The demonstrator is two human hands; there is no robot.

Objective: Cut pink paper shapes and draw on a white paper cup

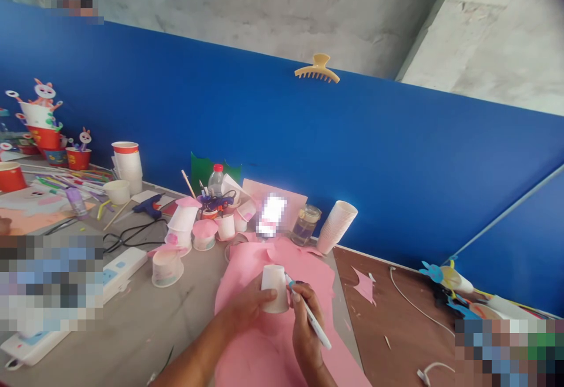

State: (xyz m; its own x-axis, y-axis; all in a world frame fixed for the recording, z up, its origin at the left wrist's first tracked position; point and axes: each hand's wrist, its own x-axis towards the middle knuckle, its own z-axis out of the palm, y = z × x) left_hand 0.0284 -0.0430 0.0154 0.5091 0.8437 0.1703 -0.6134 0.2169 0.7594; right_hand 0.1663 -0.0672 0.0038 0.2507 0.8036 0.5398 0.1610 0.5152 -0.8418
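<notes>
A white paper cup (274, 293), turned upside down, is in the grip of my left hand (252, 300), thumb across its side. My right hand (307, 316) is closed around a white marker pen (314, 323) with a blue tip end. That tip meets or nearly meets the cup's upper right edge; I cannot tell which. Both hands are above a large sheet of pink paper (247, 340) on the table. Beyond them, a lit phone (271, 214) leans upright against a pink card (296, 194).
Left of the paper stand cups with pink paper pieces (182, 222), a blue glue gun (150, 206) and a white power strip (126, 269). A glass jar (305, 225) and a tilted cup stack (337, 226) stand behind. Pink scraps (363, 285) lie right. A blue partition (396, 158) closes the back.
</notes>
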